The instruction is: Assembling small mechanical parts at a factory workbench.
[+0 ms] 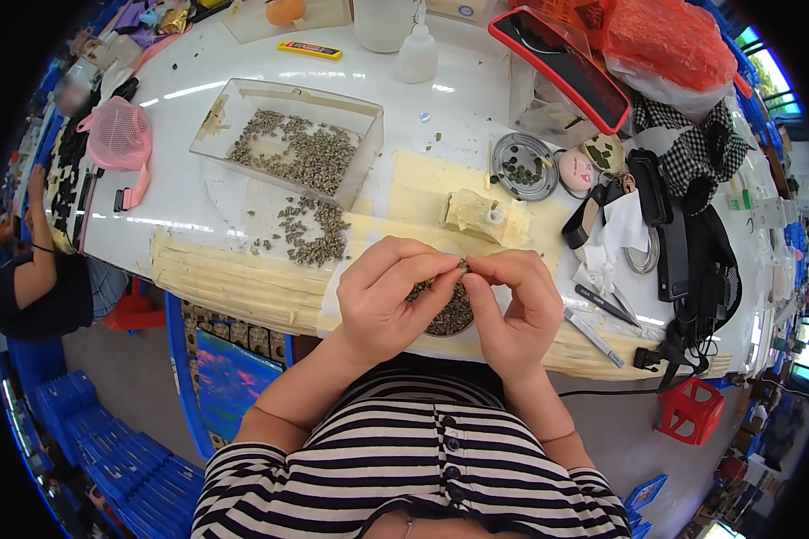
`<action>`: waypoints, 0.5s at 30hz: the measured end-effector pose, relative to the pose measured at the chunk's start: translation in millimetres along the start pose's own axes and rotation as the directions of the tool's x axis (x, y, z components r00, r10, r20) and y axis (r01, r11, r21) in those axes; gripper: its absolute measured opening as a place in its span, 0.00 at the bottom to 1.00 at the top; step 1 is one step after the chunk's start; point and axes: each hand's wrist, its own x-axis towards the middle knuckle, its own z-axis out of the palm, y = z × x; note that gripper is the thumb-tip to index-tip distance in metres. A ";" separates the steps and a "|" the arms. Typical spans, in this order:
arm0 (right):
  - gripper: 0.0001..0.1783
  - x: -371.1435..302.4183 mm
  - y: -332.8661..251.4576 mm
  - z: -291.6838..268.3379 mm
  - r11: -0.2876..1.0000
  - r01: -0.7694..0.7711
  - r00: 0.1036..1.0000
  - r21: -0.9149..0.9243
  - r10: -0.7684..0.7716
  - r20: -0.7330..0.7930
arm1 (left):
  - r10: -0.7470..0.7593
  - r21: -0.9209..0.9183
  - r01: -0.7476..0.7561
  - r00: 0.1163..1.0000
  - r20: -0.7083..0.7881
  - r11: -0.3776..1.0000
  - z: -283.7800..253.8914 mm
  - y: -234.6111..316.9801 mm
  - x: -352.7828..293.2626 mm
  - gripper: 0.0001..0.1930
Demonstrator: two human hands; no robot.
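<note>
My left hand [382, 292] and my right hand [523, 310] meet fingertip to fingertip above the front edge of the table. Both are closed in a pinch on a tiny dark metallic piece [463, 265], too small to name and mostly covered by the fingers. Just below them is a round dish full of small metal parts [448, 316], partly hidden by my hands. A loose heap of similar parts [315, 235] lies to the left. Beyond it, a clear plastic box [366, 160] holds many more. A tape-wrapped block [476, 214] stands just beyond my fingers.
A round tin with green bits [523, 167] and a phone in a red case [566, 67] are at the far right. Tweezers [607, 304], a metal blade tool [593, 338] and black straps [670, 234] lie right. A white squeeze bottle [417, 56] and yellow cutter [310, 49] stand far.
</note>
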 end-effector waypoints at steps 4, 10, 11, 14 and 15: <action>0.12 1.0 -0.7 1.0 0.991 0.112 0.994 -0.070 -0.113 -0.010 | -0.018 -0.003 0.018 1.000 -0.012 1.000 -0.1 -1.0 -0.6 0.11; 0.12 0.6 -0.8 2.0 0.994 0.078 0.997 -0.079 -0.078 0.007 | -0.017 -0.009 0.017 1.000 -0.026 1.000 -1.6 0.1 0.2 0.11; 0.12 0.6 -1.2 2.0 0.996 0.065 0.998 -0.068 -0.064 0.009 | -0.017 -0.012 0.016 1.000 -0.026 1.000 -1.7 0.0 0.0 0.11; 0.11 1.6 -3.5 2.2 1.000 -0.025 0.999 -0.019 0.026 0.040 | -0.010 -0.021 0.010 1.000 -0.023 1.000 -2.0 0.1 -0.4 0.11; 0.11 1.9 -4.0 2.2 0.998 -0.064 0.996 -0.001 0.064 0.056 | -0.005 -0.025 0.004 1.000 -0.019 1.000 -2.2 0.5 0.0 0.11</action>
